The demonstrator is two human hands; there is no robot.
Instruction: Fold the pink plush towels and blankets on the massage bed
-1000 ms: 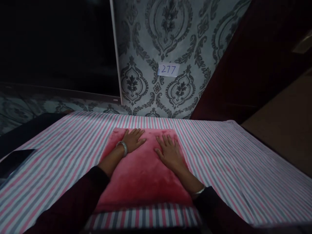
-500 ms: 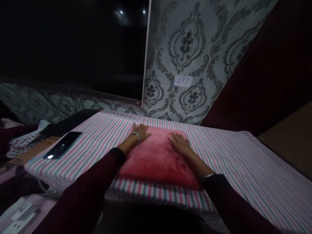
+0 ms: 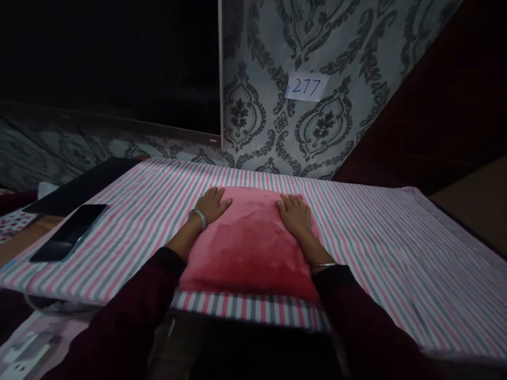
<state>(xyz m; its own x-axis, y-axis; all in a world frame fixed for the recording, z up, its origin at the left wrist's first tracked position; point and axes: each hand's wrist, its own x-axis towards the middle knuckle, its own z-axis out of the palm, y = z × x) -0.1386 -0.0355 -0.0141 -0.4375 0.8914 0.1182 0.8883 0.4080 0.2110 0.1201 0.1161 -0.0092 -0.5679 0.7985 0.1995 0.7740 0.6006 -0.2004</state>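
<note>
A soft pink plush cloth (image 3: 249, 248), squarish in outline, lies flat near the front edge of a table with a striped cover (image 3: 376, 237). Its surface shows slight creases between my hands. My left hand (image 3: 212, 206) rests on its far left edge, fingers stretched out. On the far right part of the cloth, my right hand (image 3: 297, 214) lies flat with its fingers extended forward. Whether the cloth is folded or filled inside, I cannot tell.
A dark phone (image 3: 71, 232) lies on the left of the cover, a cable running below it. Behind stand a large dark screen (image 3: 111, 63) and a patterned wall with a paper label (image 3: 307, 87) reading 277. A white power socket (image 3: 31, 359) is at lower left.
The camera view has tilted down and come closer, so the wall label sits higher. Both hands stay on the pink cloth; the left has shifted slightly outward along its edge.
</note>
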